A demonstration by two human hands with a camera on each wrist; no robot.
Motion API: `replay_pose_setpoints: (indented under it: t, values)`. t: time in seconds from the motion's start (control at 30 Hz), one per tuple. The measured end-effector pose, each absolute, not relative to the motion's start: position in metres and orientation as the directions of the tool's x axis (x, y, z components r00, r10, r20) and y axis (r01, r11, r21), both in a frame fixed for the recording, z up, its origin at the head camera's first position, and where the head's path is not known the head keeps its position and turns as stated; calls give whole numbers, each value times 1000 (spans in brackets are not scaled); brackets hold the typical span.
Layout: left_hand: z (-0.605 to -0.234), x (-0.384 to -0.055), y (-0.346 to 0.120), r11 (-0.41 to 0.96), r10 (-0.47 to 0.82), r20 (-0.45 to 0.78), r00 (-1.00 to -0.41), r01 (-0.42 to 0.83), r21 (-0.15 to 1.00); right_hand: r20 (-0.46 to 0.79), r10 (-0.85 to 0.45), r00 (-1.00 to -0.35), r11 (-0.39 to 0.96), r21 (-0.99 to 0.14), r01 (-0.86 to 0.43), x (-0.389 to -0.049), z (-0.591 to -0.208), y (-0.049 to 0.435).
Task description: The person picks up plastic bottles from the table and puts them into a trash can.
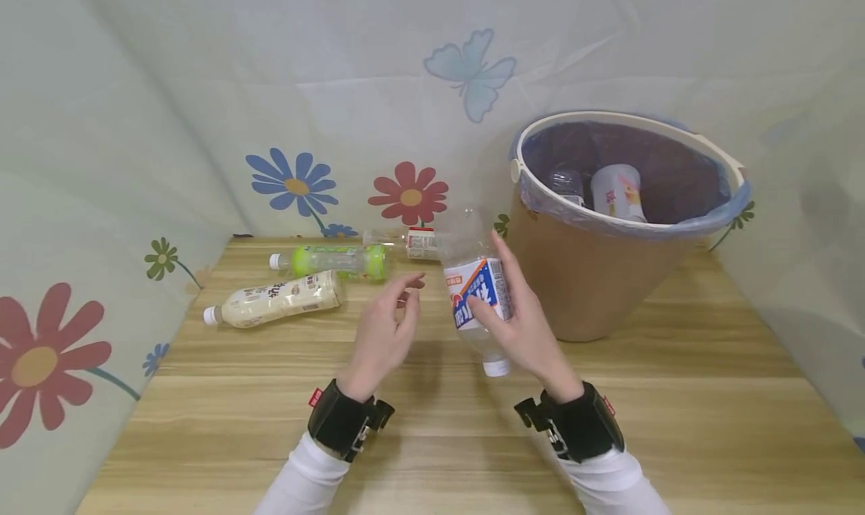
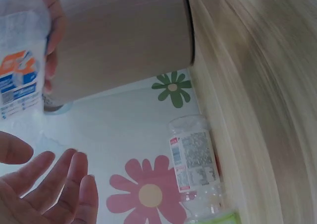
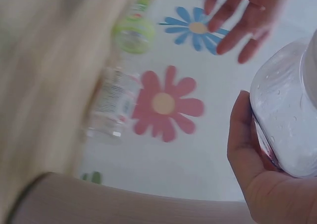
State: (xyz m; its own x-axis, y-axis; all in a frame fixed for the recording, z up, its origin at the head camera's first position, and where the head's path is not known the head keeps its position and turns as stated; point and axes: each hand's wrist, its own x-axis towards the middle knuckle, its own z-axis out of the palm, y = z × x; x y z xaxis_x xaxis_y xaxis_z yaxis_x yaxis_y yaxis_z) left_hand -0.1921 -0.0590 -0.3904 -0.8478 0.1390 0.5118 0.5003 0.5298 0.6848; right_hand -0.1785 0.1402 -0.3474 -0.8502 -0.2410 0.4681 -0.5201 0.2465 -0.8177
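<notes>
My right hand (image 1: 523, 323) grips a clear plastic bottle (image 1: 476, 290) with a blue, white and orange label; its white cap points down towards me. In the right wrist view the bottle's clear base (image 3: 285, 110) shows large, with the fingers around its side. To the left of the bottle, my left hand (image 1: 388, 327) hovers over the table with fingers loosely bent and holds nothing. In the left wrist view that hand (image 2: 49, 189) is apart from the bottle, its palm showing.
A brown bin (image 1: 574, 275) with a blue liner stands at right, holding a clear bottle (image 1: 566, 183) and a white cup-like container (image 1: 618, 192). On the left lie a cream bottle (image 1: 280, 301), a green-labelled bottle (image 1: 331, 261) and a clear bottle (image 1: 422, 243). A flowered curtain (image 1: 338, 109) hangs behind.
</notes>
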Motion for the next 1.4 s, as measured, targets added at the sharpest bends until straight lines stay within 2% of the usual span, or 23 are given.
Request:
replay_pose_setpoints:
  t: [0.17, 0.4, 0.73, 0.87, 1.07, 1.17, 1.3, 1.4]
  values:
    - [-383, -197, -45, 542, 161, 585, -795, 567, 620, 516, -231, -825, 133, -823, -552, -186, -317, 146]
    - [-359, -203, -13, 510, 240, 635, -734, 652, 561, 605, -143, -783, -25, -793, -608, -191, -256, 157]
    - [-319, -218, 39, 559, 348, 737, -579, 759, 333, 588, 141, -797, -83, -795, -601, -207, -196, 203]
    - [-309, -226, 54, 607, 387, 746, -543, 758, 237, 514, 239, -824, -42, -842, -538, -217, -185, 224]
    - [-308, -231, 67, 665, 431, 717, -547, 730, 158, 425, 281, -860, 49, -902, -430, -231, -183, 240]
    - [-312, -232, 68, 678, 429, 720, -546, 721, 143, 391, 260, -883, 218, -914, -341, -241, -187, 241]
    - [-315, -232, 68, 675, 422, 733, -533, 725, 139, 378, 222, -899, 449, -858, -250, -254, -195, 239]
    - [-315, -232, 69, 669, 420, 735, -532, 729, 146, 388, 193, -901, 526, -816, -238, -261, -200, 237]
